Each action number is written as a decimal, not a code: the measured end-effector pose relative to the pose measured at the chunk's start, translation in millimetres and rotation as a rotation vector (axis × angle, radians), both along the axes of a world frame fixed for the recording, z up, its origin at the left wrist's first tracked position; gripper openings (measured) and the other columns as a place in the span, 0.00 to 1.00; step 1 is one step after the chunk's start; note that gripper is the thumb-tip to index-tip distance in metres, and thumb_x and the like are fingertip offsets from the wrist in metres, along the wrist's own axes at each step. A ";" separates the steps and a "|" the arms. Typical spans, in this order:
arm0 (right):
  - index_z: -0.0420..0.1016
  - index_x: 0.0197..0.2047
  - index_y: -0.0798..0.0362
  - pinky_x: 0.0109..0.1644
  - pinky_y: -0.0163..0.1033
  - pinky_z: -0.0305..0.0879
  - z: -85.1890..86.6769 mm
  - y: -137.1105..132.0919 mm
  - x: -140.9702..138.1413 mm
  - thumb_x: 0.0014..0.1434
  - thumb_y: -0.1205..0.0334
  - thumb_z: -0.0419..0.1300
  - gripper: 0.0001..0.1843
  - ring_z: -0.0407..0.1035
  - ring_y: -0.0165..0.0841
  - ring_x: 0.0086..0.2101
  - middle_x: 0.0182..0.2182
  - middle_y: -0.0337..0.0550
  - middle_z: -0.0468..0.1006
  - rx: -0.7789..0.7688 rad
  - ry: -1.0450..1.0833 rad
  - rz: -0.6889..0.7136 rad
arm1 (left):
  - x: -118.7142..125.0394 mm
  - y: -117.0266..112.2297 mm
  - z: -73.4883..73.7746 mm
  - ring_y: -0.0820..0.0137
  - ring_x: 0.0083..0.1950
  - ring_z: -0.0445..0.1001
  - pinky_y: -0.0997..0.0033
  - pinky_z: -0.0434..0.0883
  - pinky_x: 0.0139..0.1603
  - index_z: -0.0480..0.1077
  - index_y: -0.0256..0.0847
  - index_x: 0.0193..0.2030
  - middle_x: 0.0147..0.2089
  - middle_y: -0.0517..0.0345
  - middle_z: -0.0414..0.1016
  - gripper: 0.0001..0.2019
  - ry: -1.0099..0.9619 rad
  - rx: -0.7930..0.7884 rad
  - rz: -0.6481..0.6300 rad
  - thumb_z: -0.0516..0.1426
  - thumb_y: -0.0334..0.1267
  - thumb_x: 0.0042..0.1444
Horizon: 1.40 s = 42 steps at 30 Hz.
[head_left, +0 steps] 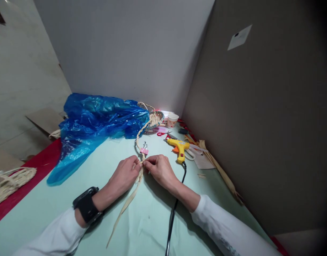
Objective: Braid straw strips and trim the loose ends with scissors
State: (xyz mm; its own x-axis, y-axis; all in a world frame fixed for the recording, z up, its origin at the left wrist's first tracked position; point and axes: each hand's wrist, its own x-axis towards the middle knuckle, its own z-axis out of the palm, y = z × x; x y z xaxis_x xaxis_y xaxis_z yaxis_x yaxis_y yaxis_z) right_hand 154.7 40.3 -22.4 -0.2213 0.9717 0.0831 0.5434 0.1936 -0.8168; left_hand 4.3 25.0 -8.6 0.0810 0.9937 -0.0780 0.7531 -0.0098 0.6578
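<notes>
No text, brand or number could be read. A white label (pixel 240 37) with a small dark patch near its left end stood high on the right-hand partition (pixel 259 106), tilted, its print too small to make out. The paper cup (pixel 172 121) on the worktop (pixel 112 160) bore small reddish-orange marks, too blurred to tell as letters or pattern. Along the lower edge of the right sleeve (pixel 219 220) ran a darker, bluish-grey print, illegible. The glue gun (pixel 178 145) carried a red switch, any marking on it too small to read.
</notes>
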 end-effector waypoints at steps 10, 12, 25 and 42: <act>0.77 0.21 0.55 0.34 0.33 0.55 0.3 1.7 1.4 0.55 0.67 0.57 0.14 0.63 0.30 0.26 0.19 0.36 0.73 -0.049 0.140 0.041 | 4.1 -14.3 -4.8 0.67 0.40 0.78 0.60 0.77 0.43 0.75 0.38 0.44 0.42 0.56 0.79 0.10 0.095 0.070 -0.066 0.58 0.43 0.66; 0.75 0.19 0.55 0.32 0.33 0.54 -0.4 2.0 2.5 0.55 0.65 0.58 0.14 0.62 0.29 0.25 0.17 0.34 0.68 -0.100 0.204 0.059 | 10.4 -21.8 -7.5 0.68 0.38 0.78 0.61 0.77 0.43 0.75 0.38 0.42 0.40 0.57 0.79 0.09 0.135 0.092 -0.078 0.58 0.42 0.67; 0.77 0.20 0.58 0.24 0.33 0.45 0.9 2.6 4.6 0.48 0.65 0.60 0.09 0.50 0.23 0.18 0.16 0.35 0.68 -0.420 0.562 0.083 | -1.2 -11.7 5.7 0.67 0.39 0.77 0.60 0.75 0.43 0.74 0.38 0.37 0.38 0.58 0.78 0.12 -0.035 0.125 0.005 0.58 0.43 0.66; 0.73 0.25 0.56 0.23 0.32 0.39 11.4 0.5 8.1 0.52 0.64 0.59 0.07 0.46 0.23 0.18 0.16 0.33 0.66 -0.472 0.554 0.153 | -6.6 12.4 -11.0 0.66 0.42 0.79 0.61 0.78 0.41 0.72 0.37 0.53 0.49 0.52 0.78 0.14 -0.543 -0.387 -0.098 0.59 0.43 0.66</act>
State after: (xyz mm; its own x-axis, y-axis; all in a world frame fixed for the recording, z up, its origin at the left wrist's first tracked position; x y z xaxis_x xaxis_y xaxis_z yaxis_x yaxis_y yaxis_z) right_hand 162.7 40.8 -11.0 -0.4041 0.8933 -0.1967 0.0224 -0.2053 -0.9784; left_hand -2.3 37.4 -19.6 0.2978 0.8883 -0.3496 0.3220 0.2513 0.9128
